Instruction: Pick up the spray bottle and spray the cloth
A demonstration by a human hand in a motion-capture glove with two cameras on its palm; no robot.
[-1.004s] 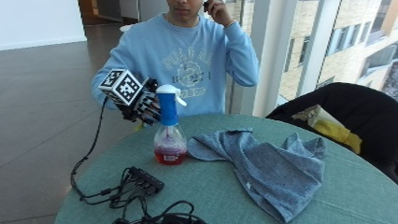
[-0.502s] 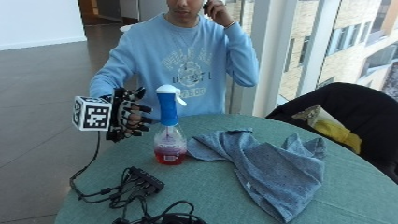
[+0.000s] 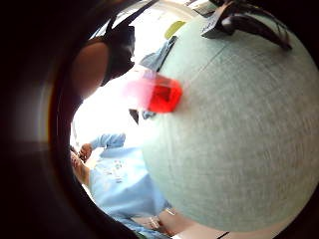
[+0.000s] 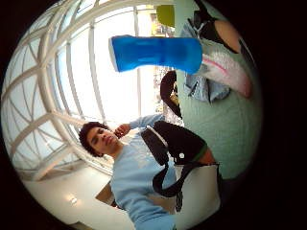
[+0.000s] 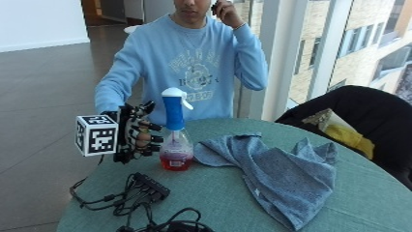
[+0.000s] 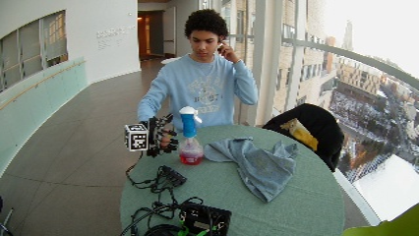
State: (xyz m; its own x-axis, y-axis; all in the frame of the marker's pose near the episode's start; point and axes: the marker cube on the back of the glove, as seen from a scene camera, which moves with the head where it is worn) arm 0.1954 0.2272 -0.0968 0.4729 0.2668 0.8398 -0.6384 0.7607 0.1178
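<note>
The spray bottle [image 5: 175, 133] stands upright on the round green tabletop [image 5: 212, 193], near the edge on the person's side, red liquid in its base and a blue neck under a white trigger head. The cloth [image 5: 273, 169], blue-grey and rumpled, lies just beside it and spreads toward the middle and far side of the tabletop. The grip, the gloved right hand [image 5: 136, 131], hovers next to the bottle at the height of its body, palm turned to it, fingers spread and holding nothing; from the outside view I cannot tell whether the fingertips touch the bottle.

The thumb side palm view shows the blue neck [image 4: 156, 52] large and close to the palm, with the cloth [image 4: 204, 88] behind it. The little finger side palm view shows instead the red base [image 3: 162, 94] standing on the tabletop. The wide outside view alone shows a black box with cables [image 6: 204, 219] near the tabletop's edge opposite the person.

Half a second ago the hand was higher, level with the neck; it has since come down beside the body. Bottle and cloth have not moved.
</note>
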